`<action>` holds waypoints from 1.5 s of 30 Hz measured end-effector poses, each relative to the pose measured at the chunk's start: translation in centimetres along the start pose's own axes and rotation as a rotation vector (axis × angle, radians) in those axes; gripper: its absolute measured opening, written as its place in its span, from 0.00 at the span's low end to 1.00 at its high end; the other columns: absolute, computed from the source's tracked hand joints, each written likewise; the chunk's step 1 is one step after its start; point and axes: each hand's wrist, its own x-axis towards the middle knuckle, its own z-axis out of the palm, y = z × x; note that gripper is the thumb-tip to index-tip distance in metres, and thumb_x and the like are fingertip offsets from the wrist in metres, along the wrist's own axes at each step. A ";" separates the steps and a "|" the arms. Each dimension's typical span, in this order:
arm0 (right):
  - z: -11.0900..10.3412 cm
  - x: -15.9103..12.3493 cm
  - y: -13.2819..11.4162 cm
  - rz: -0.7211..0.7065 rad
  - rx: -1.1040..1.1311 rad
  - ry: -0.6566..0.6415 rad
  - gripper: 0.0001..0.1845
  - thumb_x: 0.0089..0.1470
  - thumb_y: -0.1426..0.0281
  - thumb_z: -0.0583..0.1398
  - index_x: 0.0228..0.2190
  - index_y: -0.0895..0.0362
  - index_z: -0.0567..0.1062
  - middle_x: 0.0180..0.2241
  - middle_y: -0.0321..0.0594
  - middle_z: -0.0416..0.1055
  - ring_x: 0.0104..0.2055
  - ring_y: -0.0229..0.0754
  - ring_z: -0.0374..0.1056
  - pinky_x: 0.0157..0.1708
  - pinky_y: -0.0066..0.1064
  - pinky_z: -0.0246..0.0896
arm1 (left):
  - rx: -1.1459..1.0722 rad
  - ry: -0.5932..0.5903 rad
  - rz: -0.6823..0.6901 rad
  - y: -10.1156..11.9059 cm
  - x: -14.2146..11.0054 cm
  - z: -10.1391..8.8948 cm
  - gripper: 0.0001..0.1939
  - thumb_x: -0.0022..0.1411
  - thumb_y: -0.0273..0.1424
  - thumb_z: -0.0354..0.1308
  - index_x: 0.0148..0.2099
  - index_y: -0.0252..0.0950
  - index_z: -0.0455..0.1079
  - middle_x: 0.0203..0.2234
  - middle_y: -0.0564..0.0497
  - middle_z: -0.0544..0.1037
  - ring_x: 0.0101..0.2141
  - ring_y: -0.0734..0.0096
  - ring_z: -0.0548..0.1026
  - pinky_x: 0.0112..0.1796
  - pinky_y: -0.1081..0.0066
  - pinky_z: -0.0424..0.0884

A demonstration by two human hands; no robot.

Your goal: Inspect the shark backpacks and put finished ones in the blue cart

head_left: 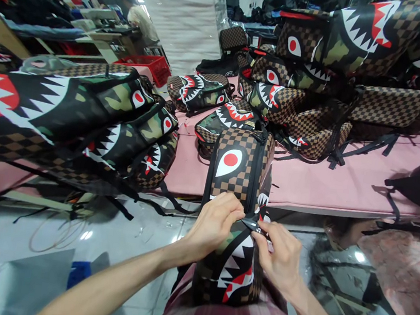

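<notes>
A backpack (pixel 237 145) with a brown check, camouflage patches, a red-and-white eye and shark teeth stands against my body, its upper part leaning at the pink table's edge. My left hand (pixel 220 219) rests on it beside the black zipper, thumb and fingers pinched together; whatever is between them is too small to make out. In my right hand (pixel 280 251) is a pair of small metal snips (pixel 250 225), their pointed tips toward my left fingertips and close to the zipper's lower end.
The pink table (pixel 307 187) runs across in front of me. Piled shark-print backpacks (pixel 96 105) lie at left, and more bags (pixel 302 82) are stacked at right. Farther back are a red crate (pixel 155 69) and a person (pixel 141 20). Grey material (pixel 32 283) lies at lower left.
</notes>
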 end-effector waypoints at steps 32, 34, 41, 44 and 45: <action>-1.3 4.7 3.8 0.244 0.497 -0.125 0.08 0.53 0.72 0.56 0.23 0.57 0.69 0.23 0.34 0.65 0.26 0.35 0.61 0.27 0.27 0.56 | 0.264 -0.123 0.042 1.2 2.2 1.4 0.12 0.63 0.32 0.46 0.32 0.36 0.69 0.25 0.53 0.76 0.25 0.73 0.72 0.26 0.74 0.59; -1.9 4.1 4.4 0.205 0.397 -0.124 0.06 0.55 0.72 0.56 0.27 0.56 0.71 0.26 0.36 0.69 0.28 0.37 0.65 0.29 0.28 0.59 | 0.272 -0.089 0.022 1.1 1.9 1.3 0.13 0.64 0.29 0.44 0.31 0.36 0.67 0.23 0.53 0.74 0.23 0.74 0.70 0.25 0.73 0.57; -4.6 3.0 5.3 -0.006 -0.019 -0.204 0.14 0.54 0.65 0.59 0.43 0.57 0.70 0.38 0.43 0.74 0.37 0.42 0.69 0.38 0.33 0.62 | 0.065 -0.082 -0.096 0.9 1.6 0.7 0.11 0.62 0.29 0.45 0.28 0.36 0.64 0.18 0.57 0.68 0.21 0.77 0.65 0.24 0.76 0.57; -5.0 3.8 5.2 -0.129 -0.041 -0.225 0.09 0.55 0.66 0.58 0.37 0.56 0.73 0.32 0.40 0.75 0.33 0.40 0.67 0.35 0.32 0.60 | 0.004 -0.055 -0.112 1.1 1.3 0.8 0.11 0.61 0.29 0.45 0.27 0.36 0.63 0.17 0.57 0.66 0.20 0.78 0.64 0.24 0.76 0.57; -5.0 4.1 5.1 -0.167 -0.043 -0.236 0.08 0.55 0.66 0.59 0.36 0.56 0.73 0.32 0.39 0.75 0.33 0.39 0.67 0.34 0.31 0.59 | -0.009 -0.038 -0.110 1.1 1.1 0.8 0.11 0.61 0.29 0.45 0.27 0.36 0.63 0.17 0.57 0.66 0.20 0.78 0.64 0.24 0.76 0.57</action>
